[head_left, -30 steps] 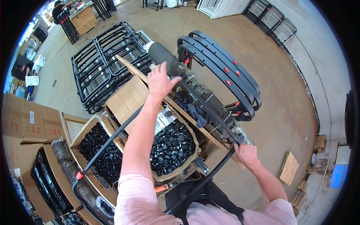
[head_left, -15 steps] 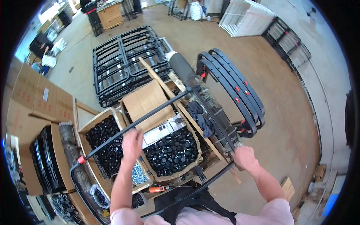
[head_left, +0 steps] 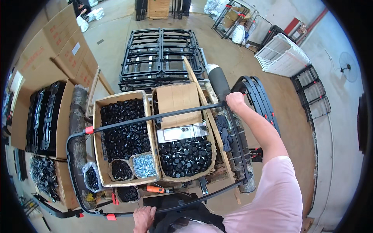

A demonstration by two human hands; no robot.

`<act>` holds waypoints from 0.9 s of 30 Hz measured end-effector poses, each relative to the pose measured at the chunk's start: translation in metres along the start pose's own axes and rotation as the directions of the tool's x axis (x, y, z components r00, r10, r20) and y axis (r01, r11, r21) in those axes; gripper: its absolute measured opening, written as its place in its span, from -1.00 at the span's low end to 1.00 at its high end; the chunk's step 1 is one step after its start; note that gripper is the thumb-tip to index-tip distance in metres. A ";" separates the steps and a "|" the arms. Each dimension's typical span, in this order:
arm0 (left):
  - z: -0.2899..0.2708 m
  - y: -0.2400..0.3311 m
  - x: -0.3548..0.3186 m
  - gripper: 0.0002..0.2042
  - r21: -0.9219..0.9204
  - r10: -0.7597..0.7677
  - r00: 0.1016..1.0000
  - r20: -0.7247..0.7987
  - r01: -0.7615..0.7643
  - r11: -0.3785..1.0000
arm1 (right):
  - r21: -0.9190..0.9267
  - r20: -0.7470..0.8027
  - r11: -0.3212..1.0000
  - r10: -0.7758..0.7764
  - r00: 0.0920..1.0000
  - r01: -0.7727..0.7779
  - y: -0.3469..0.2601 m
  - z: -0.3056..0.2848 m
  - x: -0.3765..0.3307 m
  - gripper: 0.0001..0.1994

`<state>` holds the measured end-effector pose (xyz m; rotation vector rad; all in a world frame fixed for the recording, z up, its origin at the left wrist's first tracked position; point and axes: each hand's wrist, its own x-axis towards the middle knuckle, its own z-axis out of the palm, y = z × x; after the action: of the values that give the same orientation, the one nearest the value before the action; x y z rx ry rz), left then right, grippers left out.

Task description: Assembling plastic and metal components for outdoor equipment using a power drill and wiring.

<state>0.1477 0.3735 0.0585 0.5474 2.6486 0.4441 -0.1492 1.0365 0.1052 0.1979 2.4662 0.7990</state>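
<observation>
A black tubular metal frame (head_left: pixel 171 113) with red caps at its left corners spans the work area in front of me. My right hand (head_left: pixel 235 101) is closed on its far right corner. Down at the near bar, my left hand (head_left: pixel 144 219) has its fingers curled over the tube close to my body. Beneath the frame stand a box of black plastic caps (head_left: pixel 126 128) and a second box of round black knobs (head_left: pixel 186 155). Small bins of silver bolts (head_left: pixel 144 165) and dark screws (head_left: pixel 121 171) sit in the left box's near end.
An orange-handled tool (head_left: pixel 155 189) lies before the boxes. A wooden strip (head_left: pixel 210 116) and a wrapped roller (head_left: pixel 219 83) run along the right, beside curved black rails (head_left: pixel 258 97). Stacked black racks (head_left: pixel 161 54) lie beyond; cardboard cartons (head_left: pixel 58 46) rise at left.
The frame has swung round to lie more nearly level across the view. My right hand has moved to its far corner, and my left from above the far bar to the near one.
</observation>
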 end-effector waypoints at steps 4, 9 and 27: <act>0.002 0.012 0.005 -0.63 -0.005 -0.027 0.998 -0.059 0.026 1.000 | 0.028 -0.142 1.000 0.003 0.990 0.001 0.014 0.003 -0.011 -0.75; 0.002 0.013 0.006 -0.62 -0.008 -0.015 0.997 -0.077 0.015 1.000 | 0.094 -0.178 0.995 -0.002 0.984 0.019 0.001 0.003 -0.009 -0.74; -0.005 0.016 0.001 -0.50 -0.123 -0.124 0.991 0.058 0.130 0.984 | 0.297 -0.366 0.954 0.080 0.927 0.035 0.011 0.091 0.052 -0.72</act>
<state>0.1496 0.3871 0.0681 0.3436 2.5678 0.5469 -0.1453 1.1065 0.0261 0.1971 2.9508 0.4997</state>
